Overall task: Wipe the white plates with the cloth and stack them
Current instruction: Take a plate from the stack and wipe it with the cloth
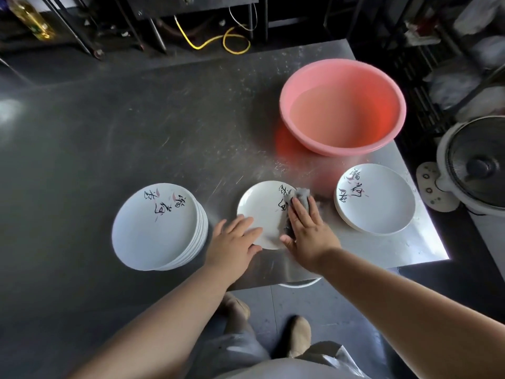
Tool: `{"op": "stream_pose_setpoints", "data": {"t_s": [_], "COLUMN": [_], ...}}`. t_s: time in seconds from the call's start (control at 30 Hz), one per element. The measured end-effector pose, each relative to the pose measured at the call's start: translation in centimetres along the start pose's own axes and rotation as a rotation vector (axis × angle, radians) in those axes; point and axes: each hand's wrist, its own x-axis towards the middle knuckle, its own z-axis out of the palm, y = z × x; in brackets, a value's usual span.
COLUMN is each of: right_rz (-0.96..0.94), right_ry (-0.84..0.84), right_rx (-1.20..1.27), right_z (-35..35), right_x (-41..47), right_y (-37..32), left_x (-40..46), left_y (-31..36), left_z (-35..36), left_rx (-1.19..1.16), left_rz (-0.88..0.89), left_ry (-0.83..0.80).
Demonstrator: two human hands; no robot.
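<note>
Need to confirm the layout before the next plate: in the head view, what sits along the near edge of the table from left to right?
Tall stack of plates → left hand → single plate → right hand pressing the grey cloth → short stack of plates.

A pink basin (343, 106) holding water stands on the steel worktop (136, 132) toward its far right. Off the right edge sits a white fan (475, 162). A yellow cable (218, 41) loops behind, and an oil bottle (31, 19) lies far left.
</note>
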Motion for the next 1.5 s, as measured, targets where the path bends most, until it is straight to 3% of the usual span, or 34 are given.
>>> {"op": "stream_pose_setpoints", "data": {"t_s": [0.13, 0.4, 0.63, 0.7, 0.8, 0.87, 0.93, 1.03, 1.17, 1.23, 1.3, 1.37, 1.43, 1.5], "right_rz": [0.043, 0.12, -0.119, -0.13, 0.076, 0.236, 0.367, 0.577, 0.851, 0.802, 0.618, 0.464, 0.324, 0.114], "right_ry": [-0.015, 0.094, 0.181, 0.238, 0.424, 0.377, 0.221, 0.122, 0.159, 0.221, 0.235, 0.284, 0.379, 0.497], "right_rx": [0.06, 0.107, 0.094, 0.243, 0.529, 0.549, 0.592, 0.865, 1.486, 1.699, 1.871, 1.772, 1.319, 0.941], "right_z": [4.2, 2.1, 2.2, 0.1, -3.5, -5.0, -5.9, -6.5, -7.1, -8.1, -9.7, -11.3, -13.0, -15.0], "right_x": [-5.0, 0.0, -5.1, -4.6, -3.9, -2.4, -0.4, 2.0, 1.6, 0.6, -0.7, -2.1, -3.3, -4.2], "right_y": [-4.4, -1.9, -1.0, 0.7, 2.2, 2.4, 1.7, 0.5, -0.5, -0.3, -0.2, -0.3, -0.4, -1.1], "left_x": [0.5, 0.6, 0.9, 0.3, 0.6, 2.3, 3.9, 5.0, 5.6, 5.7, 5.7, 5.5, 5.1, 4.6], "left_y": [0.8, 2.4, 3.5, 3.5, 3.1, 2.6, 2.3, 1.7, 1.3, 1.5, 2.1, 3.0, 4.0, 5.3], "left_z": [0.4, 0.8, 0.2, -0.8, -3.1, -4.6, -5.9, -7.4, -7.9, -8.3, -8.9, -9.8, -10.9, -12.6], "left_rx": [0.062, -0.087, -0.225, -0.359, -0.588, -0.867, -1.207, -1.506, -1.731, -1.859, -2.012, -2.024, -1.954, -1.958], "left_rz": [0.016, 0.033, -0.115, -0.21, -0.634, -0.923, -1.122, -1.205, -1.331, -1.354, -1.255, -1.126, -0.97, -0.766], "left_ry": [0.093, 0.08, 0.009, 0.043, 0.076, -0.097, -0.323, -0.462, -0.351, -0.213, 0.0, 0.156, 0.205, 0.132]}}
